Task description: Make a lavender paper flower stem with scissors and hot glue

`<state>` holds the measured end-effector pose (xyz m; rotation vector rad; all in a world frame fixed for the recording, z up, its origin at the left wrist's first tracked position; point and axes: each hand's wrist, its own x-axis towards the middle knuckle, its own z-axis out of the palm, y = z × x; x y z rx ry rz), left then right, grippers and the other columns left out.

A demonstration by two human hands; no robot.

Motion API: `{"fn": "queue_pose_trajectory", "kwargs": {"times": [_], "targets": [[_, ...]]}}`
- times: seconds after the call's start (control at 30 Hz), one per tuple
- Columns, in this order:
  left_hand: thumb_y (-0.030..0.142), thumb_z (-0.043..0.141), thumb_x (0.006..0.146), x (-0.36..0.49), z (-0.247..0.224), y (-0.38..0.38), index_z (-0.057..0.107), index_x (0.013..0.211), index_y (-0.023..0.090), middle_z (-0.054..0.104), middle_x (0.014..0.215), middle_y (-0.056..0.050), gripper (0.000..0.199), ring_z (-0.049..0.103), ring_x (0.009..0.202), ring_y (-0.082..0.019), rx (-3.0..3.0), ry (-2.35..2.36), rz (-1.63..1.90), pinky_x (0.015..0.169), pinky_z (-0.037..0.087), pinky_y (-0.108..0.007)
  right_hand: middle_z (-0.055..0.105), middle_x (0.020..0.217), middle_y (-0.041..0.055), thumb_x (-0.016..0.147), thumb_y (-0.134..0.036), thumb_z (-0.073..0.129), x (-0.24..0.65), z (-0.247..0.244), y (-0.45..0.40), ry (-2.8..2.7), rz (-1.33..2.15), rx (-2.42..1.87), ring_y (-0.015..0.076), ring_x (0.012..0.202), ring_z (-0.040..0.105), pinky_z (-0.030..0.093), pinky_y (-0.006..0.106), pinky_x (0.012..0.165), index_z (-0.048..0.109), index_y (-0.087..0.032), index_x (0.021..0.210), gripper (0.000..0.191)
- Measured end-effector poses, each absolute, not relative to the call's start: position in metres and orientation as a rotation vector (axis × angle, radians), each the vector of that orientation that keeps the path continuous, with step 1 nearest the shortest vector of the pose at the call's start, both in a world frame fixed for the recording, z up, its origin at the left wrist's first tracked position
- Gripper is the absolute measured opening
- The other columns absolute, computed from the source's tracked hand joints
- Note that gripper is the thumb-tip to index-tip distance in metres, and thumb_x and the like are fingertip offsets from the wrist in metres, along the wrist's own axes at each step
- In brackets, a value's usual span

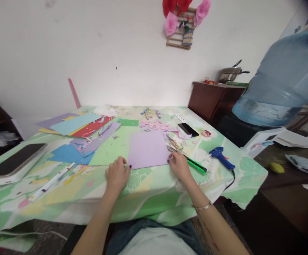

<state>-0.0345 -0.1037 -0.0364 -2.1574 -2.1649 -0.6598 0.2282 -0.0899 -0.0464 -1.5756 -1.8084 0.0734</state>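
Observation:
A light purple sheet of paper (148,148) lies partly over a light green sheet (108,150) in front of me. My left hand (117,173) has its fingers curled, with the thumb at the purple sheet's near left corner. At the near right corner, my right hand (180,164) is curled too, thumb and fingers pinching the edge. Just beyond that hand are gold-handled scissors (175,143) and a green utility knife (196,165), partly hidden by it. Pink and purple paper scraps (152,125) are scattered past the sheet.
A blue glue gun (222,158) with a cord and a black phone (188,129) lie to the right. Coloured sheets (74,124), a blue paper piece (70,154), a white pen (53,180) and a tablet-like device (16,160) are on the left. A water bottle (278,78) stands beyond the table's right side.

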Motion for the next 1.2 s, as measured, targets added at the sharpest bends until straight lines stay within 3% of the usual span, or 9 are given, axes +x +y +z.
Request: {"fn": "queue_pose_trajectory", "kwargs": {"times": [0.1,0.27,0.4,0.5,0.6,0.7,0.8,0.9,1.2], "targets": [[0.015,0.042,0.082,-0.026,-0.038,-0.105,0.056,0.09,0.02,0.054,0.087,-0.011,0.017,0.05,0.078,-0.027,-2.218,-2.035,-0.649,0.062,0.036,-0.036,0.053,0.089,0.0087,0.072,0.0,0.044,0.225,-0.049,-0.09,-1.925,-0.024,-1.498,0.0216,0.085,0.048,0.04,0.035,0.076,0.062,-0.017,0.088,0.029],[-0.002,0.039,0.077,-0.013,-0.033,-0.103,0.057,0.077,0.019,0.054,0.082,-0.007,0.028,0.049,0.079,-0.022,-2.494,-1.669,-0.566,0.069,0.039,-0.032,0.057,0.089,0.0071,0.072,0.008,0.04,0.217,-0.042,-0.096,-2.217,-0.117,-1.321,0.0211,0.09,0.045,0.038,0.033,0.079,0.062,-0.018,0.086,0.036],[0.004,0.044,0.082,-0.007,-0.025,-0.108,0.056,0.077,0.018,0.057,0.081,-0.006,0.019,0.049,0.079,-0.021,-2.579,-1.48,-0.457,0.072,0.04,-0.033,0.059,0.079,0.0051,0.079,0.003,0.042,0.214,-0.035,-0.104,-2.354,-0.18,-1.332,0.018,0.082,0.049,0.038,0.028,0.073,0.061,-0.018,0.082,0.029],[0.006,0.045,0.082,-0.002,-0.024,-0.121,0.06,0.088,0.015,0.059,0.084,-0.009,0.018,0.051,0.08,-0.024,-2.548,-1.454,-0.367,0.074,0.04,-0.035,0.059,0.075,0.0066,0.081,-0.002,0.046,0.208,-0.035,-0.115,-2.352,-0.251,-1.458,0.0182,0.076,0.051,0.038,0.028,0.07,0.062,-0.016,0.083,0.022],[0.004,0.044,0.082,0.006,-0.027,-0.134,0.054,0.117,0.013,0.06,0.093,-0.012,0.038,0.052,0.081,-0.024,-2.507,-1.468,-0.307,0.073,0.041,-0.036,0.061,0.083,0.0093,0.083,-0.006,0.047,0.196,-0.036,-0.129,-2.328,-0.304,-1.564,0.0194,0.079,0.054,0.038,0.03,0.073,0.06,-0.016,0.104,0.027],[0.014,0.045,0.087,0.015,-0.028,-0.144,0.043,0.132,0.022,0.059,0.097,-0.011,0.045,0.053,0.084,-0.024,-2.478,-1.464,-0.252,0.075,0.04,-0.037,0.058,0.103,0.0138,0.086,-0.014,0.046,0.184,-0.036,-0.145,-2.312,-0.345,-1.62,0.024,0.098,0.052,0.036,0.037,0.086,0.046,-0.022,0.129,0.043],[0.031,0.045,0.088,0.022,-0.025,-0.148,0.047,0.13,0.023,0.059,0.099,-0.013,0.042,0.052,0.086,-0.028,-2.446,-1.525,-0.245,0.075,0.04,-0.041,0.052,0.117,0.016,0.087,-0.025,0.047,0.175,-0.034,-0.156,-2.294,-0.358,-1.699,0.0278,0.112,0.046,0.032,0.044,0.091,0.04,-0.03,0.133,0.046],[0.034,0.047,0.087,0.025,-0.023,-0.152,0.049,0.128,0.025,0.059,0.107,-0.015,0.042,0.052,0.093,-0.031,-2.406,-1.614,-0.272,0.077,0.039,-0.045,0.051,0.12,0.0153,0.088,-0.027,0.045,0.172,-0.031,-0.162,-2.256,-0.316,-1.78,0.0281,0.114,0.045,0.031,0.048,0.09,0.042,-0.032,0.131,0.044],[0.037,0.043,0.089,0.0,-0.028,-0.159,0.052,0.126,0.015,0.061,0.114,-0.016,0.044,0.049,0.11,-0.034,-2.349,-1.67,-0.316,0.093,0.029,-0.056,0.057,0.119,0.0144,0.087,-0.022,0.041,0.186,-0.034,-0.159,-2.16,-0.322,-1.85,0.0276,0.116,0.044,0.028,0.048,0.091,0.051,-0.017,0.123,0.038]]}}
